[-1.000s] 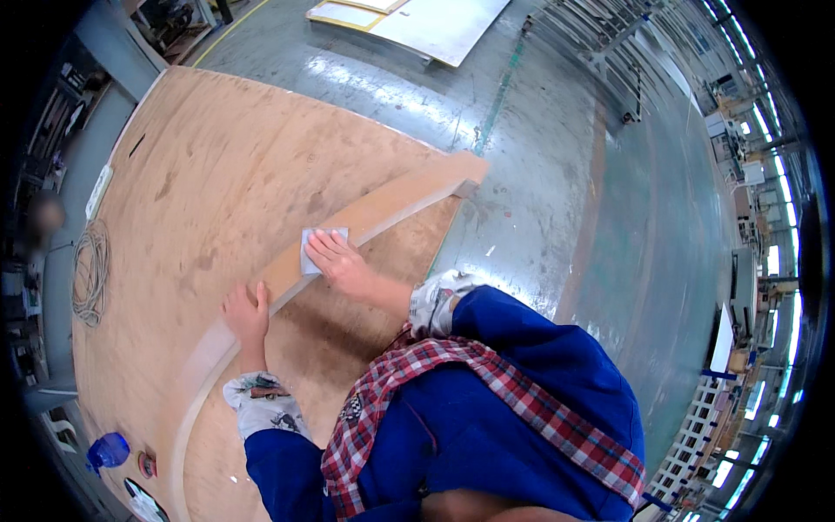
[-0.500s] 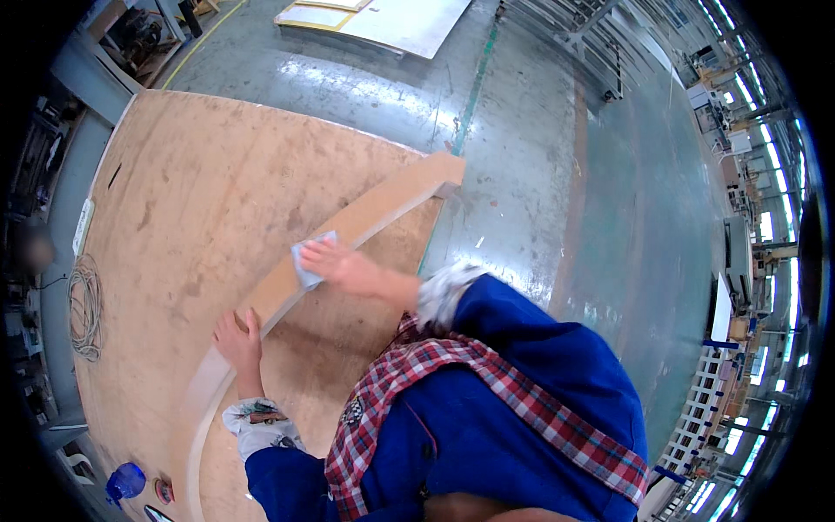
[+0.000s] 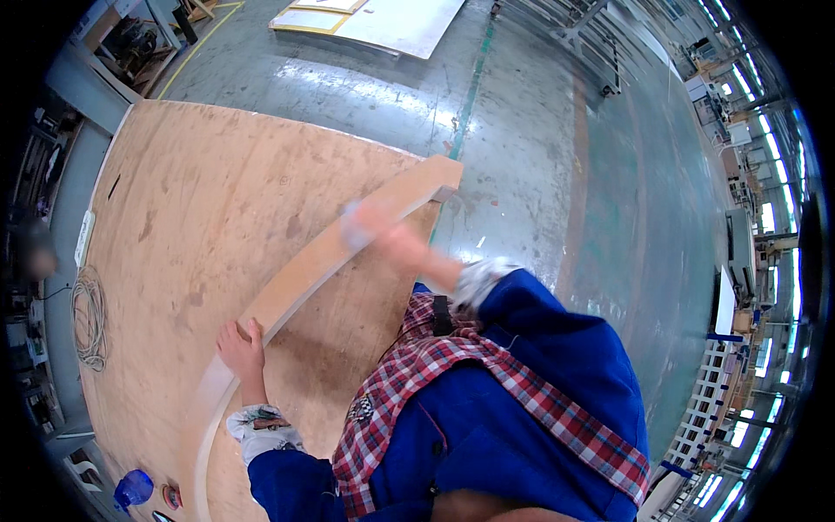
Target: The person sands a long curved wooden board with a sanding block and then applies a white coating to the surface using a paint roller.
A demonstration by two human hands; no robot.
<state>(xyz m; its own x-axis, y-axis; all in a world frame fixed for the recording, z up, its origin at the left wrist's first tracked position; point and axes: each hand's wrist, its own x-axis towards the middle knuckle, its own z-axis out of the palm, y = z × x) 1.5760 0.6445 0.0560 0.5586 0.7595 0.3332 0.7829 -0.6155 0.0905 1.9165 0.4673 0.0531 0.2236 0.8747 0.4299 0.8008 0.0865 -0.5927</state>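
A long, curved wooden piece [image 3: 291, 283] lies across the plywood tabletop [image 3: 209, 191], its far end reaching the table's right corner. My left hand [image 3: 241, 348] rests over the lower stretch of the curve, gripping it with the thumb apart on top. Farther up the piece, my right hand [image 3: 389, 233] is smeared by motion. Under its fingers is a pale grey-blue sheet of sandpaper [image 3: 353, 226], pressed against the upper face of the wood. The near end of the curve fades into a pale blur towards the lower edge.
A coiled cable [image 3: 88, 317] lies at the table's left edge. Near the lower left corner are a blue transparent object [image 3: 133, 489] and a small reddish roll [image 3: 170, 496]. A white panel [image 3: 400, 26] and a metal rack [image 3: 600, 43] stand beyond the table.
My right hand has slid up and to the right along the curved wooden piece with the sandpaper. The left hand stays on the wood in nearly the same place.
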